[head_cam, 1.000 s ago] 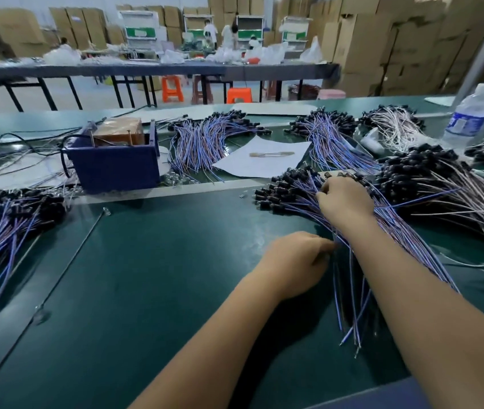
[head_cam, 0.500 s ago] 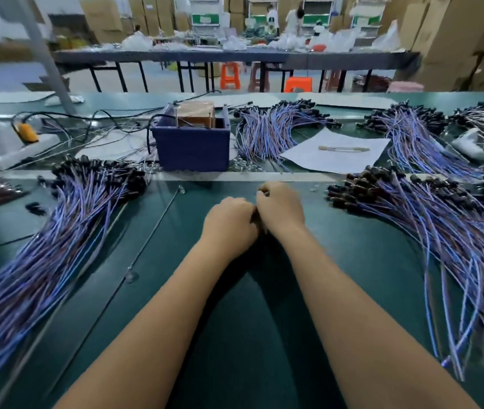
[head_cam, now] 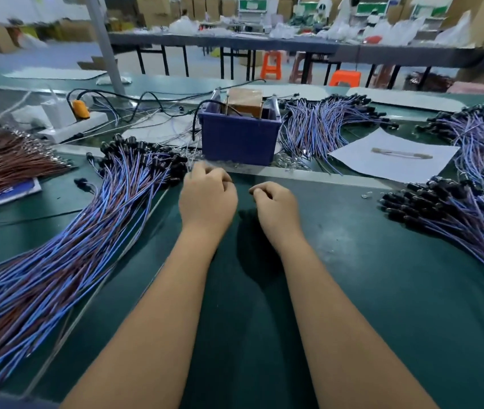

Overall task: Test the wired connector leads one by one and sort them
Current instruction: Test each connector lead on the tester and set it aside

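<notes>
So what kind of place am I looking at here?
Most likely a factory assembly or testing floor: heaps of blue-wired connector leads spread over a green work table, stacked cardboard cartons behind, and more long benches with orange stools.

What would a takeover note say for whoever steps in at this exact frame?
Left hand: fingers curled at the connector end of the left lead pile; whether its grip holds a lead is unclear.
Right hand: loosely curled over the green mat, nothing visible in it.
Blue tester box stands just beyond both hands.
Right lead pile lies to the right; more bundles sit behind.
Which pile is tested cannot be told.
Left: keep testing leads singly, then sort.
</notes>
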